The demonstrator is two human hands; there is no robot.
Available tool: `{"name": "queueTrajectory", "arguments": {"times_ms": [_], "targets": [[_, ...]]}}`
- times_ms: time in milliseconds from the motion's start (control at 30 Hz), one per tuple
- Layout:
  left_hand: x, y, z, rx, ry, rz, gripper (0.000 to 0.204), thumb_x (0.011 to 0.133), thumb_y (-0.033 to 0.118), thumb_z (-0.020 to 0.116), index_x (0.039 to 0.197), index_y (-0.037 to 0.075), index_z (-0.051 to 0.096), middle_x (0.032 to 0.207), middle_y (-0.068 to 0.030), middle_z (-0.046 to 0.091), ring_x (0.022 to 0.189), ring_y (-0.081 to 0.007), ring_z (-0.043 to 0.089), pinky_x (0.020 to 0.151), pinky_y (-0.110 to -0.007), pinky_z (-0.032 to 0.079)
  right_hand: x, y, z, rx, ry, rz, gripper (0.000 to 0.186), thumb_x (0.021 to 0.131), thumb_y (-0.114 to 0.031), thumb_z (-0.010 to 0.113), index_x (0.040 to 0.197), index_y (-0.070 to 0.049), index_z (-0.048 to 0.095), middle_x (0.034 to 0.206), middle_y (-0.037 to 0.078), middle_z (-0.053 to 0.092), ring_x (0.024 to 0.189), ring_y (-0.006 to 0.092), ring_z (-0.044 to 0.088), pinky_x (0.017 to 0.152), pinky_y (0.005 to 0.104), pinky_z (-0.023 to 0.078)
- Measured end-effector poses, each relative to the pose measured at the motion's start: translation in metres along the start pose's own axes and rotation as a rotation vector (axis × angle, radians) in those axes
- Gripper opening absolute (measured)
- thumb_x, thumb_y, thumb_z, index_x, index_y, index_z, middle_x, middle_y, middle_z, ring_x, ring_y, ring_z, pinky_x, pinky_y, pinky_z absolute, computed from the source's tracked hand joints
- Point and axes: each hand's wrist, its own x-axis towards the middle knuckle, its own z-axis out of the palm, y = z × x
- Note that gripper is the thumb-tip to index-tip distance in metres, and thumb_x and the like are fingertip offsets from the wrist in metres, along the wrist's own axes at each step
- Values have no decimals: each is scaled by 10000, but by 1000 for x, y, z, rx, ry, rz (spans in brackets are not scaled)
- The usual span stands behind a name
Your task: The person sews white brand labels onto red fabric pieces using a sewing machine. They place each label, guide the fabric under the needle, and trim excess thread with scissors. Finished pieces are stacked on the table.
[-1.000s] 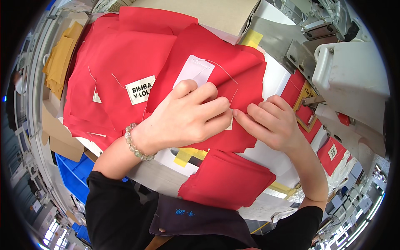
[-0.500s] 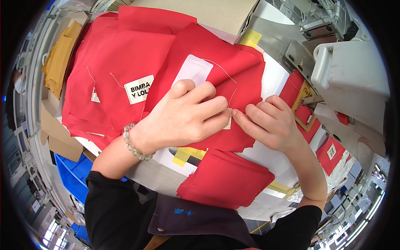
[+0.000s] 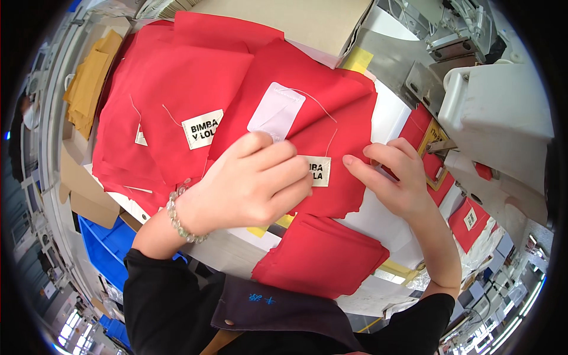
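My left hand (image 3: pixel 248 183), with a bead bracelet on the wrist, rests on a red fabric piece (image 3: pixel 313 77), fingers curled; what they hold, if anything, is hidden. Just past its fingers lies a white label (image 3: pixel 319 171) with black print and a loose thread, partly covered by the hand. My right hand (image 3: pixel 393 177) is open at the fabric's right edge, bent fingers apart, index fingertip right of the label. A pale lilac rectangle (image 3: pixel 275 103) lies above my left hand. A red fabric pile (image 3: pixel 165 71) with another printed label (image 3: pixel 201 127) spreads to the left.
A white machine (image 3: pixel 491 118) with metal plates stands at the right. A red stack (image 3: pixel 319 254) lies at the front edge. Yellow pieces (image 3: pixel 92 71) sit in a box at left, above a blue bin (image 3: pixel 100 248). A beige board or box (image 3: pixel 302 21) is at the back.
My left hand has moved down and left, uncovering the printed label. My right hand has shifted right, away from my left fingers, and its fingers have spread slightly.
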Motion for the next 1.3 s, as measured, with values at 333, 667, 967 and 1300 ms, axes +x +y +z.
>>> {"name": "queueTrajectory", "arguments": {"times_ms": [333,667,967,1300], "targets": [[-30,13,-16,20,-106,-30,276,675,142,758,909,18,684,996,-103,654,887,-225,648,775,-356,513,-21,-27,-22,-149,-159,-70,215,765,-220,756,930,-94,703,998,10,664,861,137,607,800,345,451],[-31,15,-14,1,-98,-1,294,683,173,774,896,0,665,979,-112,651,859,-233,639,764,-356,510,-21,-40,-16,-284,-142,-142,152,756,-109,687,905,-79,671,940,39,660,800,149,611,765,332,448],[-14,20,-11,-300,32,-265,254,711,192,827,873,61,682,874,-38,648,735,-200,587,658,-316,438,0,-40,-16,269,34,359,150,828,-21,701,956,-48,628,938,86,693,750,231,641,646,330,463],[-12,11,-2,-432,-45,-296,267,682,235,845,857,99,698,849,-3,641,761,-183,582,697,-308,429,-14,-44,-22,360,-83,438,203,825,-13,686,1019,-62,651,1000,84,693,892,266,669,768,357,525]]}}
